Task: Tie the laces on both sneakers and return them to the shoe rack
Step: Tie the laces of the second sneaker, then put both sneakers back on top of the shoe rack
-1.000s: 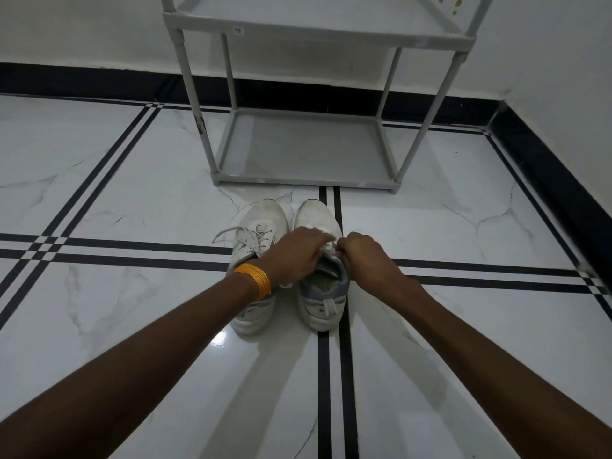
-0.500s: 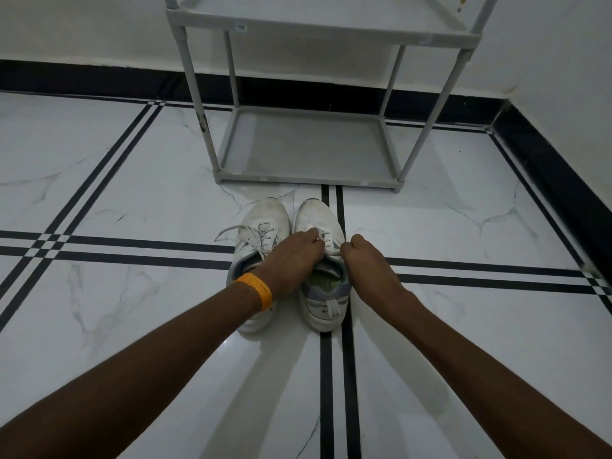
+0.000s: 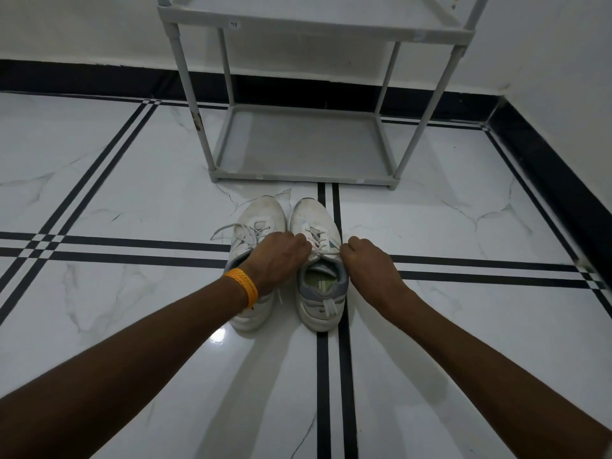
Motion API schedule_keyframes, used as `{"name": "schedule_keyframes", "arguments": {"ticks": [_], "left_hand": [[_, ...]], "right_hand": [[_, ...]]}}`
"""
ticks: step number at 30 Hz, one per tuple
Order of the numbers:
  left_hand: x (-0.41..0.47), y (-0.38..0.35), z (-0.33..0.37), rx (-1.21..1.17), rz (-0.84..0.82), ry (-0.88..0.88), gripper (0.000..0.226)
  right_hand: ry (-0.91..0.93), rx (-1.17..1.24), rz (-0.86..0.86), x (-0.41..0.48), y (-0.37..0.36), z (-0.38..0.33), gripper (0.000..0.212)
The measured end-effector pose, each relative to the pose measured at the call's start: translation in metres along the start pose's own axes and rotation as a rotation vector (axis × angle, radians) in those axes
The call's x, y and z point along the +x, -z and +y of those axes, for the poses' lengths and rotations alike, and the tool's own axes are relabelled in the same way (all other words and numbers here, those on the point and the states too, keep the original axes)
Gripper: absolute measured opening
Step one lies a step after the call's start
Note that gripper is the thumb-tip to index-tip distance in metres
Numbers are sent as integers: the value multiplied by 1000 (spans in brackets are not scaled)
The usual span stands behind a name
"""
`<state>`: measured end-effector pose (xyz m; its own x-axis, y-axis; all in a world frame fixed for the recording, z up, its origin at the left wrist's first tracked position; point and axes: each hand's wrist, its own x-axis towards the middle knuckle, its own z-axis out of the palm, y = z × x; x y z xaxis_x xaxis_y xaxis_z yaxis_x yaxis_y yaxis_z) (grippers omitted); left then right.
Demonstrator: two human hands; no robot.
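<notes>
Both hands are curled tight, the left hand (image 3: 276,260) and right hand (image 3: 369,265) each pinching a lace end (image 3: 326,252) across the right sneaker (image 3: 319,266) on the floor (image 3: 132,293). The left wrist covers much of the left sneaker (image 3: 256,226).

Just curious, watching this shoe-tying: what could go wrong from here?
The left hand and right hand pull a lace of the right sneaker sideways; a hard tug might drag the shoe. The left sneaker has loose laces trailing on the floor, which could snag on the way to the shoe rack.
</notes>
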<state>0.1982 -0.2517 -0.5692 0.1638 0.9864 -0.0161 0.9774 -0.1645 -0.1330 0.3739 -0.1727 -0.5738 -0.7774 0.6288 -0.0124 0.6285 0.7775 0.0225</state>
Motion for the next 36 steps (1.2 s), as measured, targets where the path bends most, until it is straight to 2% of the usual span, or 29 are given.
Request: {"name": "schedule_keyframes", "arguments": {"ticks": [5,10,13,15,17,18,19,21,22,23,25,27,30,36], "left_hand": [[3,6,0,15,-135,7,24],[7,6,0,24,-181,9,23],[7,5,-1,-39,-101,15,19],[1,6,-5,-151,68,94,16],[-13,8,-20,-353,194,319,33],[-22,9,-31,-393,174,453,47],[-32,8,-44,-383,61,578,62],[-50,7,-68,-537,-315,735,80],[-55,8,-71,-704,-498,777,77],[-58,6,-71,-816,-593,795,70],[-56,-9,-65,-777,-512,787,56],[-54,-24,-58,-679,-308,790,38],[-52,-35,-52,-691,-117,778,16],[-46,-33,-39,-722,115,740,35]], "right_hand": [[29,5,8,1,-2,2,18],[-8,34,-52,2,-2,0,20],[-79,57,-92,7,-1,0,17],[-181,217,-105,12,2,4,19],[-284,532,-156,13,10,10,29],[-326,683,-203,12,15,12,38],[-357,778,-259,10,19,13,49],[-351,708,-357,9,23,11,66],[-334,618,-380,9,20,10,68],[-322,557,-394,11,14,8,64],[-324,571,-401,14,5,1,47],[-328,598,-367,18,-1,-6,31],[-316,590,-244,19,-5,-12,22],[-298,617,-68,13,6,-7,24]]}}
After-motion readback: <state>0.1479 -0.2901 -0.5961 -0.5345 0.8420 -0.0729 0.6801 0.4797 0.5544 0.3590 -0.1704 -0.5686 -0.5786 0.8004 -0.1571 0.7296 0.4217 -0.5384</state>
